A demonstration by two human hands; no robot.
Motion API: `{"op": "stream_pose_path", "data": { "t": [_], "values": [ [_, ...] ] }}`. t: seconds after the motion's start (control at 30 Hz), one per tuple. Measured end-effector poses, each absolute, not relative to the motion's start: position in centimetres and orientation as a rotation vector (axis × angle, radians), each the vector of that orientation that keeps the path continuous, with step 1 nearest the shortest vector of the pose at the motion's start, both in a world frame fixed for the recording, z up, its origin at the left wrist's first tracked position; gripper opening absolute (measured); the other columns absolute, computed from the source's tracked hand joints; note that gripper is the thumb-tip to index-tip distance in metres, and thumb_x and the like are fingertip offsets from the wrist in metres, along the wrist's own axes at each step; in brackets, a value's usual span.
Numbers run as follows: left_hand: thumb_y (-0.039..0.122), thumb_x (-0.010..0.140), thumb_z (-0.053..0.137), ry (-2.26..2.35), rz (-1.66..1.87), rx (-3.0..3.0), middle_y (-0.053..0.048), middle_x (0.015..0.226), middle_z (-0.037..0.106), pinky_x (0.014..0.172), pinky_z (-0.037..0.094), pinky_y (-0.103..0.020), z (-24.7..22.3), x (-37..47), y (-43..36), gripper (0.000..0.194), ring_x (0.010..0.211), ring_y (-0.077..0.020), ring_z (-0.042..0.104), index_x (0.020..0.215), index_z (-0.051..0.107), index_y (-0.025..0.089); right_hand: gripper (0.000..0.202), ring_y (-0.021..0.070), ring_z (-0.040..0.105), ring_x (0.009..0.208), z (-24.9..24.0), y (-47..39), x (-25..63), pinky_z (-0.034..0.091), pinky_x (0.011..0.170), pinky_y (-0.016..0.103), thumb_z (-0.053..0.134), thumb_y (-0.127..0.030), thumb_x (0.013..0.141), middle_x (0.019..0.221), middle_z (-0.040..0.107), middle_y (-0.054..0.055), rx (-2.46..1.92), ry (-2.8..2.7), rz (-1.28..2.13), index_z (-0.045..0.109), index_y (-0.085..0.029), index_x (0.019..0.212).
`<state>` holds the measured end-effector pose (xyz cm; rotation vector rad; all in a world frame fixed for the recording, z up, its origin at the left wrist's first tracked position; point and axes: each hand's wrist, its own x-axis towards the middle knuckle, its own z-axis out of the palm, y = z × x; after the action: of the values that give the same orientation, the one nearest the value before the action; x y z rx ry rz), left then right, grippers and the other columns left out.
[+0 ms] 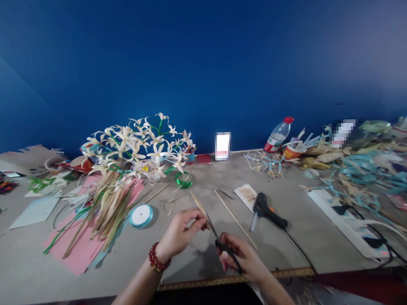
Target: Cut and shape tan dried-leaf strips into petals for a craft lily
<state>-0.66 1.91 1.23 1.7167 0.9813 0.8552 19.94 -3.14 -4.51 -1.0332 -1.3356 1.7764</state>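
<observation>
My left hand (182, 229) has thumb and fingers closed on a narrow pale strip (197, 201), which looks like dried husk and points up and away over the table. Lower and to the right, my right hand (242, 253) grips a pair of black-handled scissors (220, 245). Their blades reach toward the strip beside my left fingertips; whether they touch it I cannot tell. A thin wooden stick (235, 219) lies to the right of both hands. On the left is a roll of light blue ribbon (140, 216).
A black glue gun (270, 211) rests on the right, its cord running to the front edge. Beyond it is a white power strip (346, 225). Husk flowers (139, 143) and husk strips (114, 209) over pink paper (71, 246) fill the left. A plastic bottle (279, 135) leans at the back.
</observation>
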Motion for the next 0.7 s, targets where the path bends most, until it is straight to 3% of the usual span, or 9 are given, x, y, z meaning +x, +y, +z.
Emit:
{"op": "stream_pose_path", "data": {
  "t": [0.33, 0.7],
  "values": [
    [0.033, 0.093, 0.052, 1.017, 0.78, 1.757, -0.003, 0.07, 0.067, 0.071, 0.045, -0.024, 1.2, -0.7, 2.2, 0.031, 0.069, -0.0161, 0.062, 0.07, 0.065, 0.017, 0.055, 0.0102, 0.048, 0.053, -4.0, -3.1, 19.6, 0.043, 0.055, 0.024, 0.073, -0.069, 0.064, 0.065, 0.051, -0.004, -1.09, -1.238, 1.797, 0.051, -0.02, 0.075],
    [0.033, 0.093, 0.052, 0.989, 0.808, 1.724, -0.004, 0.071, 0.067, 0.07, 0.045, -0.024, 0.8, -0.9, 2.3, 0.031, 0.069, -0.0163, 0.061, 0.07, 0.064, 0.016, 0.049, 0.0091, 0.047, 0.052, -5.4, -3.3, 19.4, 0.043, 0.054, 0.023, 0.075, -0.061, 0.067, 0.064, 0.048, -0.006, -1.14, -1.234, 1.773, 0.047, -0.021, 0.073]
  ]
}}
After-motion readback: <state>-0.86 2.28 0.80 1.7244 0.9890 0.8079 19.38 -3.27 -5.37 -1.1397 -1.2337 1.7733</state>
